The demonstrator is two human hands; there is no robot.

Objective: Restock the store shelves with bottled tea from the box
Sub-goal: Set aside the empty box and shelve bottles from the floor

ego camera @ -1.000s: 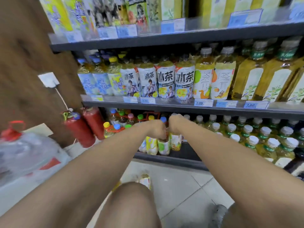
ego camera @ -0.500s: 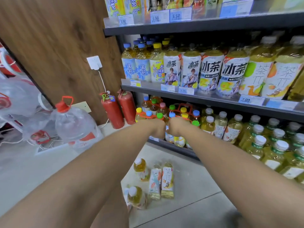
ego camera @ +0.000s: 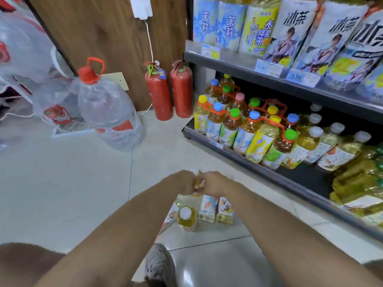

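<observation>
The person's left hand (ego camera: 185,183) and right hand (ego camera: 214,183) were close together low over the floor (ego camera: 62,183). Both were curled onto one small tea bottle (ego camera: 198,181) held between them (motion blur hid the separate fingers). Directly below the hands, a cluster of loose bottles (ego camera: 208,211) sat on the floor, one showing its white cap from above and two side by side with their labels up. A grey shoe (ego camera: 158,266) was planted nearer the camera.

The floor was pale, glossy tile with thin dark joints. To the right ran a dark store shelf unit. Its bottom shelf (ego camera: 300,178) held packs of tea with coloured caps (ego camera: 234,121), joined by orange carriers, and white-capped bottles (ego camera: 323,141) lay further along. A bare strip of shelf showed in front of them. The upper shelf (ego camera: 238,64) carried large labelled bottles (ego camera: 257,27) behind price tags (ego camera: 302,77).

A wood-panelled wall (ego camera: 103,38) closed the back of the room. Against it, just beside the end of the shelf unit, stood two red fire extinguishers (ego camera: 158,94). A white socket (ego camera: 141,7) was mounted above them, with a cable trailing down. To the left a big clear water jug (ego camera: 107,112) with a red cap leaned on the floor, with more clear plastic behind it.
</observation>
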